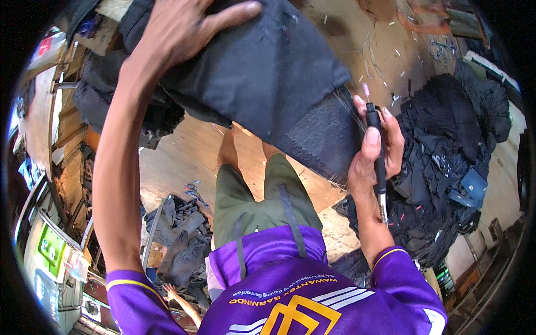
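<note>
A stack of dark, nearly black cloth (251, 72) with frayed edges lies before me. My left hand (181, 28) rests flat on it, thumb stretched out, some fingertips cut off by the upper rim of the picture. Between the thumb and fingers of my right hand (377, 151) is a black pen-shaped marker (381, 162) with a metal end toward my wrist. A pinkish tip (365, 89) points away from me, just off the cloth's right corner. Beside this hand, a thinner looking cloth flap (326, 137) with loose threads hangs over the edge.
Heaped dark garments (441, 151) fill the right side. Another dark pile (181, 243) lies at lower left, near another person's hand (169, 290). Thread scraps dot the brown tabletop (385, 44). A green container (50, 245) stands at far left.
</note>
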`<state>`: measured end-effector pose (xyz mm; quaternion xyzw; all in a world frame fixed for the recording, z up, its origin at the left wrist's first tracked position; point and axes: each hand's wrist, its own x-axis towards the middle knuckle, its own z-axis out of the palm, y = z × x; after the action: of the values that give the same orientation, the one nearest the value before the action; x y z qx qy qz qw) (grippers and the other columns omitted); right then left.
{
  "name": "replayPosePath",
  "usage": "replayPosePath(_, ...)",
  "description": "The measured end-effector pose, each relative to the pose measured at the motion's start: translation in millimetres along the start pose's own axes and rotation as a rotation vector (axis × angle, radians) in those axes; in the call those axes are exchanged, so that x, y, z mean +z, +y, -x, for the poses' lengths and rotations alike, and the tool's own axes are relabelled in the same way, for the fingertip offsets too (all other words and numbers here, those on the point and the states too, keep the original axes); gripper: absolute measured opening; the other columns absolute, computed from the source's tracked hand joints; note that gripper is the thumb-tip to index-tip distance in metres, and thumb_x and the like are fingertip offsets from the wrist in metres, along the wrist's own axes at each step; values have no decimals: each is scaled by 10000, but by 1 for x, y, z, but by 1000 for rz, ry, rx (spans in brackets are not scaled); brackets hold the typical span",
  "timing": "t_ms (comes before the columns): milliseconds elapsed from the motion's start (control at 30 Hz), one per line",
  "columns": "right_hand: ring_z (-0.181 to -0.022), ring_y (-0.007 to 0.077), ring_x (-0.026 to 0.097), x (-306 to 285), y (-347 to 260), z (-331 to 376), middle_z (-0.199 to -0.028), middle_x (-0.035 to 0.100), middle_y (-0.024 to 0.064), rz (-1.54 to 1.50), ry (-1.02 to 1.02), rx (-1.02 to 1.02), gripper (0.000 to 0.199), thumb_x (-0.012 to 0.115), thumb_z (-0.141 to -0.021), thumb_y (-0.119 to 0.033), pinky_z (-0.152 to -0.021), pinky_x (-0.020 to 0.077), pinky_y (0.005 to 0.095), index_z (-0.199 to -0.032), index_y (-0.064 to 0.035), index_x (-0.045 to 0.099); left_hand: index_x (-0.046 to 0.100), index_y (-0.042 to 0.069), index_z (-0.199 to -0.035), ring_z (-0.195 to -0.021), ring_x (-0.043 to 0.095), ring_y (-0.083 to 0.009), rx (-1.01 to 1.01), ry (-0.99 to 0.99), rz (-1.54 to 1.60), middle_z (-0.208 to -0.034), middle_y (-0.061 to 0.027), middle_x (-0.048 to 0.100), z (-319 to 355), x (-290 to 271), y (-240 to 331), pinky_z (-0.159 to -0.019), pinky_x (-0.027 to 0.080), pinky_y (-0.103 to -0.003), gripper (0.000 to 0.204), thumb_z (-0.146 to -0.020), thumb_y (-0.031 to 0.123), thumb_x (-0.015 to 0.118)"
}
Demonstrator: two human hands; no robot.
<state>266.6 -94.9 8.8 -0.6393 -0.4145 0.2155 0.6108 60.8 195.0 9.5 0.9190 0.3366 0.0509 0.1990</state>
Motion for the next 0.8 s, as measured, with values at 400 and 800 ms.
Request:
replayPosePath(400,-1022,313,771,32,14,-26,-1103,790,164,438,-53,-89,501,1037,-744,-220,-913,601,410,-1149,-47,798,692,23,-1266,-1138,627,-238,-595,1033,354,-1239,-99,664,107,38,87,-989,484,-383,480,-948,289,933)
replayPosePath(800,-1063,161,783,37,18,-30,-1132,827,99,349,-54,86,435,994,-849,-101,-978,623,306,-1235,-36,804,697,-48,-1383,-1045,746,-158,-769,271,1484,-1194,-128,794,179,87,115,-947,587,-304,483,-977,130,889)
